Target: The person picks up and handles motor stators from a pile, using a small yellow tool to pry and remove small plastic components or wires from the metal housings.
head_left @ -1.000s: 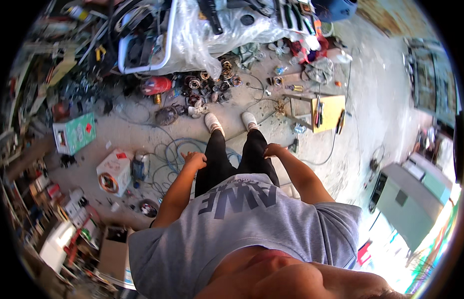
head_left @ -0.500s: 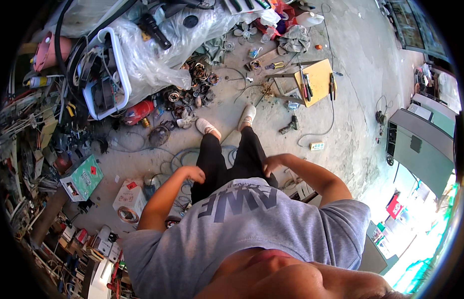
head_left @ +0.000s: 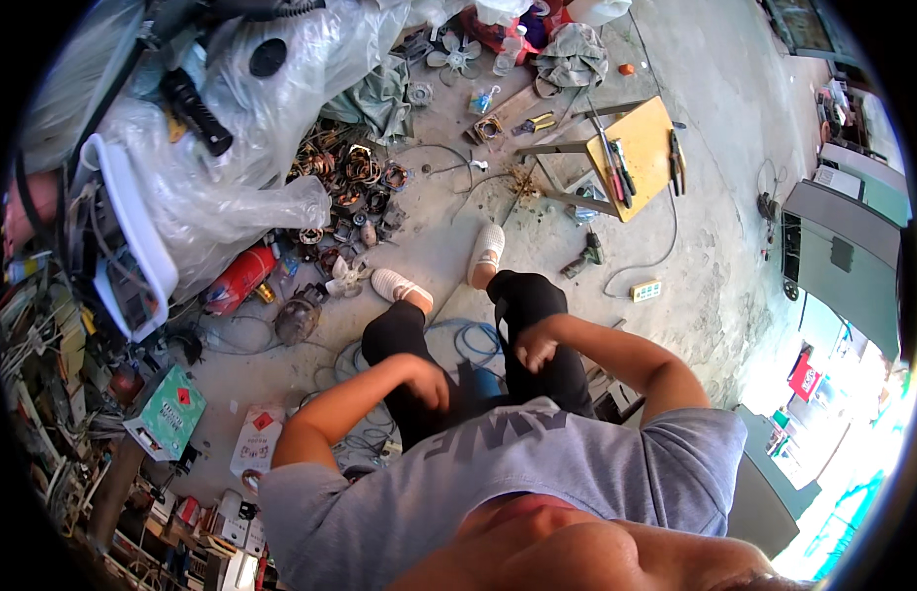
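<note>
My left hand (head_left: 431, 384) and right hand (head_left: 533, 347) hung loosely curled, empty, elbows bent, above my black-trousered thighs (head_left: 537, 325)

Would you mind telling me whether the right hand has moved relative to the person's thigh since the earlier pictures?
Yes. The right hand has lifted off the black-trousered right thigh and now sits as a fist above it.

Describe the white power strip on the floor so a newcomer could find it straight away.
Start at the yellow board holding hand tools, upper right. Follow the grey cable curving down from it across the concrete. The power strip is the small white block lying alone beside that cable, right of the black cordless drill.
</note>
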The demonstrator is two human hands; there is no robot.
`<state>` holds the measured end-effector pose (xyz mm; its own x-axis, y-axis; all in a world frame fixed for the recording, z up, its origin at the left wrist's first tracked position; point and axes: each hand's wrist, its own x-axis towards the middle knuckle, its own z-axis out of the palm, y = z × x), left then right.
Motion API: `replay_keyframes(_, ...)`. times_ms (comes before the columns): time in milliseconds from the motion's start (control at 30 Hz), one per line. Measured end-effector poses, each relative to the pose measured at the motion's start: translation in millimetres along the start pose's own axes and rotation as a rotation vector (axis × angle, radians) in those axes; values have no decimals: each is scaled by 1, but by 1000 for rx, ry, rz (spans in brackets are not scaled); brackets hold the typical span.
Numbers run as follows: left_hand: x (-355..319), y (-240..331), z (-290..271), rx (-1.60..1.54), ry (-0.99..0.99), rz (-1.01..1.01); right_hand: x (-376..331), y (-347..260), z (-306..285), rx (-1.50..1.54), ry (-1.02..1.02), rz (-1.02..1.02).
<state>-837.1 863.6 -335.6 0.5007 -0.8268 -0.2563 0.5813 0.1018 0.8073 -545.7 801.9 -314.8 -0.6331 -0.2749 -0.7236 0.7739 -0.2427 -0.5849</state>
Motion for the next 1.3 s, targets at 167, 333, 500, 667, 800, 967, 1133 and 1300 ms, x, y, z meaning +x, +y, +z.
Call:
replay_keyframes(167,0,-68,-119,709,1117,-714,70,19,-120,-323,1224,417)
replay_keyframes(333,18,-128,-210,555,1172,-554,159,48,-202,-245,1177,129)
replay_keyframes(500,15,-150,-253,325,1134,-747,193,57,-235,-336,969,288)
replay_keyframes(667,-24,-156,-266,404,1275,-597,196,59,-261,-379,1048,300)
replay_keyframes(800,-47,-168,-267,439,1325,-666,175,82,-284,-325,943,481)
replay_keyframes(967,-84,-174,-273,488,1432,-672,173,126,-300,-246,861,460)
replay_keyframes(1133,-118,-138,-272,497,1621,-604,235,186,-326,106,858,235)
replay_keyframes(1300,-119,-117,-256,525,1702,-494,289,260,-389,861,1625,691)
